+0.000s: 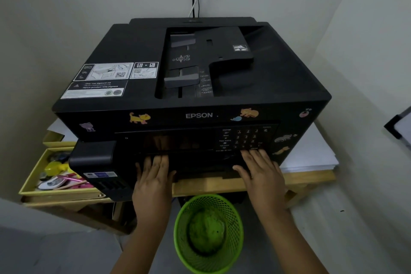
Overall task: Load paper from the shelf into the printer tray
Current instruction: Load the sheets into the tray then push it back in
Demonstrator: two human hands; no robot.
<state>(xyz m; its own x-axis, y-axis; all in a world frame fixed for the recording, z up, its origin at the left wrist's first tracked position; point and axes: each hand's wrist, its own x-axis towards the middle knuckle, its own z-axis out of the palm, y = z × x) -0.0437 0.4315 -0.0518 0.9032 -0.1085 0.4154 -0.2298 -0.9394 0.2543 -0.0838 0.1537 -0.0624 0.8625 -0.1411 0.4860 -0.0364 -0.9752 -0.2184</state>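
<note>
Now both flat: left hand (153, 179), right hand (260, 172) pressing front of printer (191, 87) marked "EPSON", fingers extended.

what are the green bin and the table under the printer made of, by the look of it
The green bin looks like moulded plastic: a bright, even lime mesh of small holes with a smooth rim. The table under the printer looks like pale unfinished wood, matte with faint grain; it could be a laminate.

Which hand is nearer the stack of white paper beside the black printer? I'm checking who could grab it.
Right. The right hand lies flat on the printer's front, just left of the stack of white paper; the left hand presses the front farther left.
</note>
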